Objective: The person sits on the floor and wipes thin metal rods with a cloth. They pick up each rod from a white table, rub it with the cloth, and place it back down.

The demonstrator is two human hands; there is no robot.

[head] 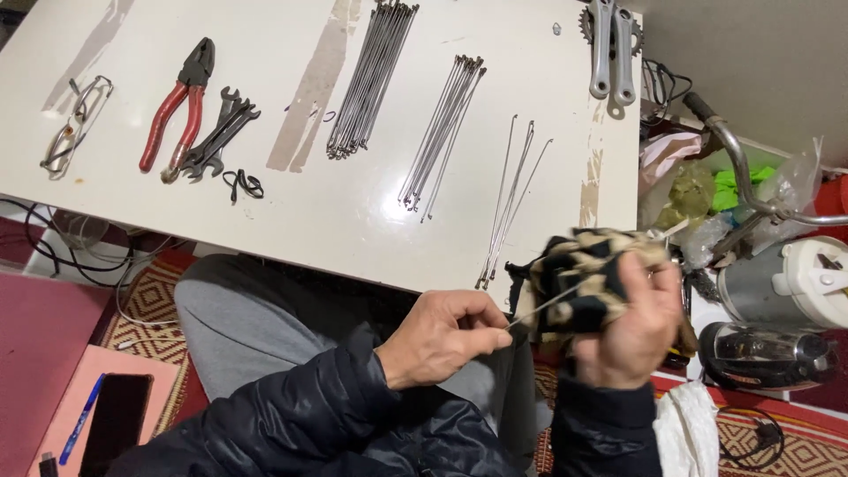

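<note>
I see my left hand (446,336) pinching one end of a thin spoke (543,306), while my right hand (638,325) is clenched around a patterned rag (583,269) wrapped over the spoke's other end. Both hands are off the near edge of the desk (291,208), above my lap. Just beyond them lie loose spokes (508,203), farther left pliers (181,102) and wrenches (219,132)

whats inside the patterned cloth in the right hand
A thin metal spoke runs into the patterned cloth bunched in the right hand; the left hand pinches its free end. The part inside the cloth is covered.
</note>
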